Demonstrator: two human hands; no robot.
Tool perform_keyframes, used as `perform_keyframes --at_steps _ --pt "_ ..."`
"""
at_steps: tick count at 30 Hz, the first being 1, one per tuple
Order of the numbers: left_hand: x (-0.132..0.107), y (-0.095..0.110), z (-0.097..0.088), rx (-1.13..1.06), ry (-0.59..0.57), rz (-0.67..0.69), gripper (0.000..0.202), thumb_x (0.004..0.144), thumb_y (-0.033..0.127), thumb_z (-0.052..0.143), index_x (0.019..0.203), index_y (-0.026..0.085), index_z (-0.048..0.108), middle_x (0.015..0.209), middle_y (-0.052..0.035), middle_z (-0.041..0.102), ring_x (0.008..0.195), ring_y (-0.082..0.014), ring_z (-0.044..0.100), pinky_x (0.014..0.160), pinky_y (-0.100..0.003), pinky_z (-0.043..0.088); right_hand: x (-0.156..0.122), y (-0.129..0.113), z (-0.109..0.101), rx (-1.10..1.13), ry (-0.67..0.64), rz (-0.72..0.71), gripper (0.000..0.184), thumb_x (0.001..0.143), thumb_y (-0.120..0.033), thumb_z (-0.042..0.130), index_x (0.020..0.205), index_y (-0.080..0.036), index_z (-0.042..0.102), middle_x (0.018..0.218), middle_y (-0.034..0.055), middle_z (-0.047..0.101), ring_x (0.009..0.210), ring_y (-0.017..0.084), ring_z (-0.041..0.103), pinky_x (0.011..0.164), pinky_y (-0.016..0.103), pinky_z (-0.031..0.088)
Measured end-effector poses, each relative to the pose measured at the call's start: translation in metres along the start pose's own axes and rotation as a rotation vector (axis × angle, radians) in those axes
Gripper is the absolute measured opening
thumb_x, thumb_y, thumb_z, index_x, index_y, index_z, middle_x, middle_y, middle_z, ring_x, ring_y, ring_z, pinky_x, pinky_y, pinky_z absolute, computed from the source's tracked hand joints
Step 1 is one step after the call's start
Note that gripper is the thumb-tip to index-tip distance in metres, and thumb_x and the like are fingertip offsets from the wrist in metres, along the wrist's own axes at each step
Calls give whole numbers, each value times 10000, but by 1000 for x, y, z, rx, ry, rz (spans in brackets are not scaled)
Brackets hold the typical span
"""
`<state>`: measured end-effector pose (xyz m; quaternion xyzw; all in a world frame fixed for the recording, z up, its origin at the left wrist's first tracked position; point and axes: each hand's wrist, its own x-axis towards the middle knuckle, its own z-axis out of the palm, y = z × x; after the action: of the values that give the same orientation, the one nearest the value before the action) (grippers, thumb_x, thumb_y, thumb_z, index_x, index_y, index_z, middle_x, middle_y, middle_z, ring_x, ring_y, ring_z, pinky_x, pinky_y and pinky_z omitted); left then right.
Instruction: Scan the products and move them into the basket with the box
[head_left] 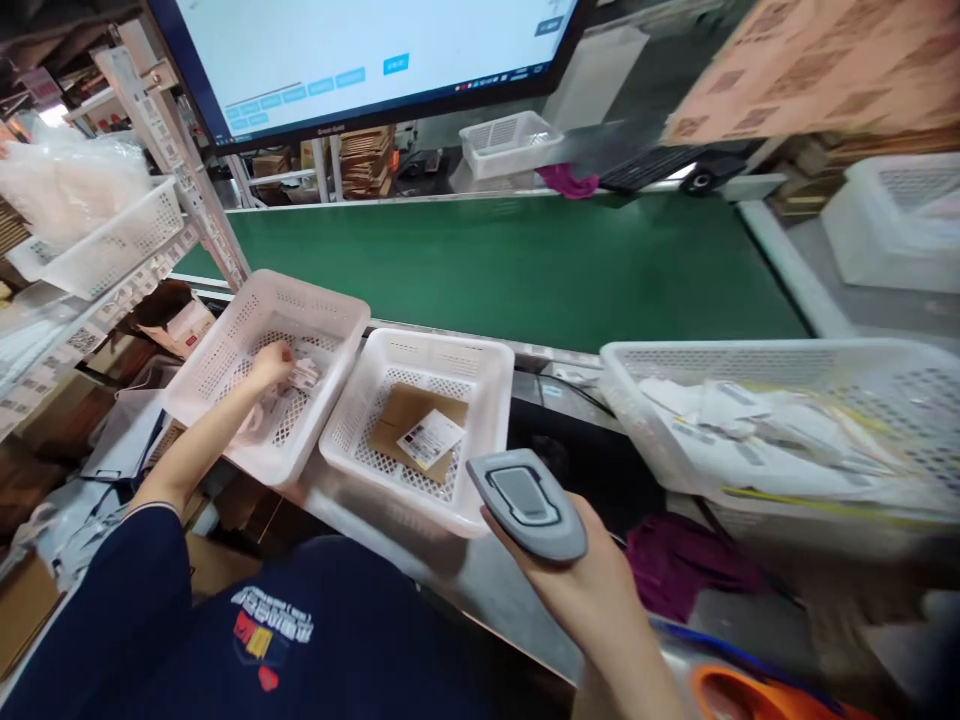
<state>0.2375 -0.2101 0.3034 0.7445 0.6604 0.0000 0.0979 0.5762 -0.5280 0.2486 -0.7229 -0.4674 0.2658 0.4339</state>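
Note:
My left hand [274, 363] reaches into the left white plastic basket [187, 385], its fingers curled. Just beside the fingers lies a small packet [304, 374] in clear plastic; what the fingers hold is hidden. My right hand [592, 560] is wrapped round a grey handheld barcode scanner [529, 505], with the scanner's head raised near the middle basket. Inside that middle white basket [491, 400] is a flat brown cardboard parcel [390, 415] bearing a white printed label [430, 438].
A green conveyor belt [480, 260] runs behind the baskets, under a monitor [375, 60]. On the right, a larger white basket [637, 370] holds several white bags. Purple cloth [675, 565] and an orange object [739, 695] lie near my right forearm. A shelf [90, 325] stands left.

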Motion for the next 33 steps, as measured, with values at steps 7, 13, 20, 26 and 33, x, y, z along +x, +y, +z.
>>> perform_keyframes --at_steps 7,13,20,26,33 --pt "17 13 4 -90 -48 -151 299 637 229 902 812 147 675 987 -177 745 1127 -374 672 941 -395 521 7 -20 24 94 -100 -177 403 828 -572 702 999 -209 655 953 95 674 872 304 705 764 394 558" --pt "7 20 -14 -328 30 12 179 782 233 715 724 193 551 689 13 570 722 -161 584 675 -250 433 4 -41 36 104 -212 -230 391 837 -485 650 1089 -186 646 1066 136 665 956 329 710 803 431 567" --pt "-32 65 -46 -978 242 382 452 667 400 896 780 207 503 710 54 533 641 -101 497 639 -214 411 22 -75 40 107 -229 -355 334 826 -380 600 1099 -191 636 1072 136 641 965 321 686 784 425 553" --pt "-57 99 -19 -909 172 491 537 813 435 862 1195 206 562 1043 -64 736 906 -215 736 833 -313 585 29 -72 30 74 -224 -313 362 844 -428 630 1133 -210 640 1104 134 709 1006 336 701 836 436 547" --pt "-47 22 -40 106 -21 272 595 916 279 736 1462 134 551 1551 -242 559 1467 -411 533 1230 -529 439 6 -19 10 78 -98 -165 406 851 -582 706 1016 -215 655 972 93 728 870 292 727 752 370 562"
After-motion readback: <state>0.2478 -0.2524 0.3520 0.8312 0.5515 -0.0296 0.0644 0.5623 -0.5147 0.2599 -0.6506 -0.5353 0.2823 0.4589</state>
